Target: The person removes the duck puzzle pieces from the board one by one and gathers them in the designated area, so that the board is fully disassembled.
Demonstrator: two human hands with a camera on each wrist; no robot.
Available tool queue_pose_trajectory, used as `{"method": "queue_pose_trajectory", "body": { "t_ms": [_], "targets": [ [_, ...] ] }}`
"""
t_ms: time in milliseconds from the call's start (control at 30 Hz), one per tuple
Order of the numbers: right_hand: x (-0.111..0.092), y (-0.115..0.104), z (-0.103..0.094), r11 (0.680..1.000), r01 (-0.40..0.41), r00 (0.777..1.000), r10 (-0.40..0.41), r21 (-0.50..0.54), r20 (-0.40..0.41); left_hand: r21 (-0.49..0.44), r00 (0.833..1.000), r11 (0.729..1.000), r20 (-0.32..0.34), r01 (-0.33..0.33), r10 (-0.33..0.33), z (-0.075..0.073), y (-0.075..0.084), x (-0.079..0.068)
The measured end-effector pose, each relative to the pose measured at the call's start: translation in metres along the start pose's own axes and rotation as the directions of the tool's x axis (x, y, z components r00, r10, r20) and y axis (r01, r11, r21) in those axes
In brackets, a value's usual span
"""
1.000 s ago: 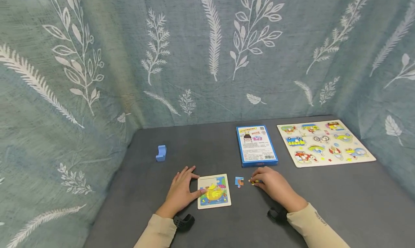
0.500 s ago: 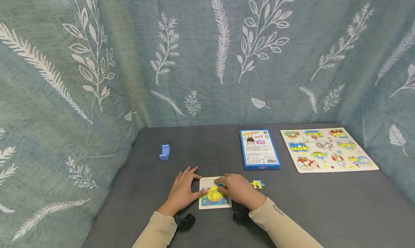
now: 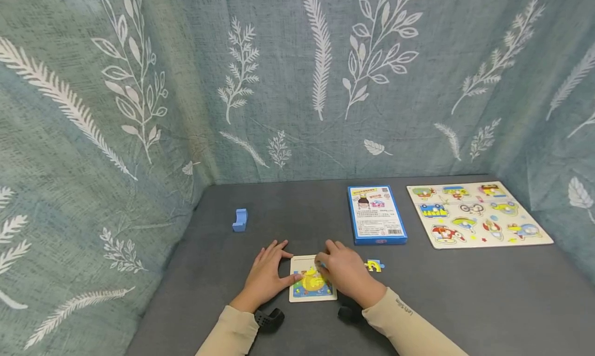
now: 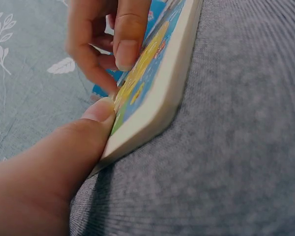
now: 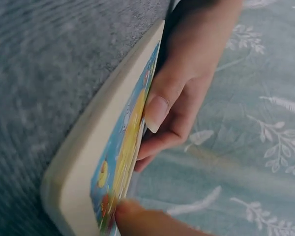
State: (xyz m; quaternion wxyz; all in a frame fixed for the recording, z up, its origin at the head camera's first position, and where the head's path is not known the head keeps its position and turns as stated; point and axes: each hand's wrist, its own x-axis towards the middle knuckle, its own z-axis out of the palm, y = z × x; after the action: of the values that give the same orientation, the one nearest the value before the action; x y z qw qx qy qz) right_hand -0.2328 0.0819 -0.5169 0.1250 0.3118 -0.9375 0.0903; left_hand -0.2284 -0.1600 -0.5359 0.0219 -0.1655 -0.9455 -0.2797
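Just past my right hand (image 3: 344, 271) lies a loose yellow-and-blue jigsaw piece (image 3: 374, 265), its near end partly behind my knuckles. Beyond it rests a flat blue-and-white printed cardboard box (image 3: 377, 215), and right of that a pale wooden peg board (image 3: 502, 241) with colourful vehicles. A small light-blue notched block (image 3: 240, 220) sits well apart, on the left. Everything lies on a dark grey cloth-covered table (image 3: 288, 211), closed in by grey-green curtains (image 3: 288, 77) printed with white leaves. Between my hands is the square pale wooden puzzle tray (image 3: 313, 298), flat, holding a yellow duck picture (image 3: 312, 282); pale wood shows at its upper left. My left hand (image 3: 267, 276) is spread, thumb on the tray's left side. My right fingers bend over its upper right; whether they pinch a piece, I cannot tell.
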Motion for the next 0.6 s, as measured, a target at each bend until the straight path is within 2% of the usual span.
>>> {"method": "queue_pose_trajectory", "body": {
  "t_ms": [167, 367, 467, 600],
  "targets": [
    [-0.0023, 0.0050, -0.0027, 1.000, 0.012, 1.000, -0.012, 0.012, 0.000, -0.004, 1.000, 1.000, 0.012, 0.006, -0.006, -0.0003, 0.0019, -0.0007],
    [-0.0042, 0.0090, -0.0027, 0.997, 0.080, 0.996, -0.080, -0.006, -0.042, 0.002, 1.000, 1.000, 0.013, 0.006, -0.006, 0.0006, 0.0027, -0.0013],
    [-0.0025, 0.0088, -0.0029, 0.997, 0.080, 0.996, -0.080, -0.007, -0.046, 0.002, 1.000, 1.000, 0.009, 0.005, -0.005, -0.0004, 0.0026, -0.0010],
    [0.0001, 0.0084, -0.0024, 0.998, 0.058, 0.998, -0.058, 0.036, -0.013, -0.002, 1.000, 1.000, 0.001, 0.001, -0.001, -0.0026, 0.0028, -0.0004]
  ]
}}
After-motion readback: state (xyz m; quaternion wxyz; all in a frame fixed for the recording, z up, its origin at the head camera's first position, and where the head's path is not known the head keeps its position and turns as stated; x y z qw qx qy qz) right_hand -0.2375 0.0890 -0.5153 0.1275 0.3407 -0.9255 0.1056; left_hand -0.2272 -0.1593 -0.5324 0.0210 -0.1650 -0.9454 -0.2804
